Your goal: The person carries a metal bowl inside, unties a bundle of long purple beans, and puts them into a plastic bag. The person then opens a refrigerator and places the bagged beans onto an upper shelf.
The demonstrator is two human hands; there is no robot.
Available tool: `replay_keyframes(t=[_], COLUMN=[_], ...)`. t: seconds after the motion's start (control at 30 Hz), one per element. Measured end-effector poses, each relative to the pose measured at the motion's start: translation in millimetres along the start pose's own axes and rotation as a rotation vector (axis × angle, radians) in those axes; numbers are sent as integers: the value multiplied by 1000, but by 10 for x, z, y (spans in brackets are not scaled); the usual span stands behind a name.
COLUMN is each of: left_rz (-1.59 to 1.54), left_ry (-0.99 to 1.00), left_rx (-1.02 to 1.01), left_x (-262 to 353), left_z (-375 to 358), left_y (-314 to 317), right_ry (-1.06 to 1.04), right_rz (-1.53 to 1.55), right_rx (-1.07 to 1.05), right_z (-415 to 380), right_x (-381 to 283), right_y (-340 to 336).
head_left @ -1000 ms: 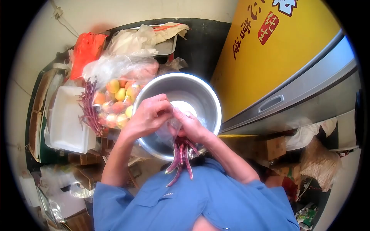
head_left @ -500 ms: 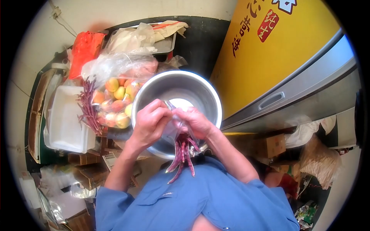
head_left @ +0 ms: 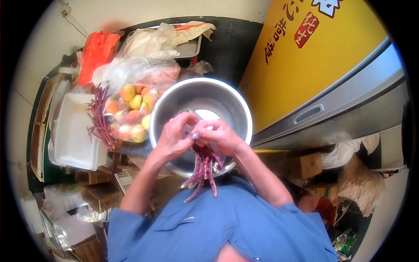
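Observation:
Both hands meet over the near half of a steel basin. My left hand has its fingers curled, pinching part of a clear plastic bag. My right hand is closed on the same bag, its thumb and fingers near a twisted bit of the plastic. A bunch of purple long beans hangs below the hands, over the basin's near rim, the pod tips pointing toward my body. Their upper ends are hidden behind the fingers and plastic.
Left of the basin lies a clear bag of yellow-red fruit. More purple beans rest beside a white plastic tub. A yellow fridge stands close on the right. Cardboard boxes sit lower left.
My hands have shifted slightly lower and rotated around the plastic, with the left fingers opening a little wider. The hanging beans have swung slightly left and up.

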State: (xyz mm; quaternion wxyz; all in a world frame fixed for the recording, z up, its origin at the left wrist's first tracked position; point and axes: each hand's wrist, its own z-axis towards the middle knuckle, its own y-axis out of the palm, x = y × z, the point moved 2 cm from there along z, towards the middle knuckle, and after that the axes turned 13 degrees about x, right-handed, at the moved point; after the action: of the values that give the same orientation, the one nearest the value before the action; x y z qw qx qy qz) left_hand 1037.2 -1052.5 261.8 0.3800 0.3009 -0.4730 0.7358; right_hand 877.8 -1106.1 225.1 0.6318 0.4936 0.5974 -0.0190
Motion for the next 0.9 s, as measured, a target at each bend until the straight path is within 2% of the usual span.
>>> replay_keyframes(t=[0.03,0.07,0.13,0.27,0.33,0.37,0.43,0.47,0.53,0.67,0.73,0.87,0.9], left_rz=[0,-76,-166,-162,-285,-286,-342,-342,-378,-367,-305,-290,-232], left_ry=[-2,-87,-212,-239,-261,-262,-428,-429,-390,-431,-437,-409,-334], left_rx=[0,-11,-51,-113,-96,-96,-172,-172,-134,-179,-332,-336,-312], left_x=[-8,2,0,-149,-178,-171,-172,-181,-197,-219,-254,-217,-159], left_z=[2,8,29,30,38,44,45,61,107,128,122,151,172], left_y=[-5,-15,-29,-17,-15,-25,-33,-38,-55,-30,1,-14,-52], right_ry=[-38,-35,-239,-389,-677,-677,-861,-861,-1046,-1101,-1134,-1178,-1199], right_rz=[-100,-99,-332,-568,-883,-882,-1026,-1026,-1109,-1137,-1143,-1138,-1148], right_rx=[4,5,8,-29,71,71,263,263,388,466,506,567,555], right_z=[-9,-26,-46,-22,-41,-43,-58,-45,-49,-38,-67,-90,-96], right_x=[-15,-37,-123,-148,-182,-154,-117,-101,-96,-84,-84,-103,-117], right_y=[5,14,30,19,69,88,113,122,141,177,218,156,142])
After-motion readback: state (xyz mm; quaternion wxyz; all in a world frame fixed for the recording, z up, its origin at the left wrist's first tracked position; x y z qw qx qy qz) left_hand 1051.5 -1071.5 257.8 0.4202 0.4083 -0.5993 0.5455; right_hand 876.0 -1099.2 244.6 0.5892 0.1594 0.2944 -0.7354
